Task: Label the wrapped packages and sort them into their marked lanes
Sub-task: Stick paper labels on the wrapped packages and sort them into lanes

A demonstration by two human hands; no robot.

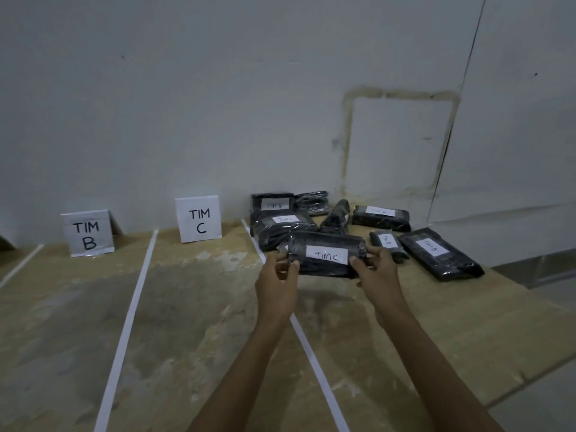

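Observation:
A black wrapped package [324, 265] with a white label reading TIM C is held just above the table, over the white line that bounds the right side of the C lane. My left hand [277, 279] grips its left end and my right hand [378, 272] grips its right end. Behind it lies a pile of several more black wrapped packages [378, 217], most with white labels marked TIM B or TIM C. A standing card TIM C [198, 219] marks the middle lane and a card TIM B [88, 234] marks the lane to its left.
White tape lines [131, 313] divide the brown table [193, 307] into lanes running toward the wall. The table's right edge drops off near the long package [442, 254] at the far right. A grey wall stands directly behind the cards.

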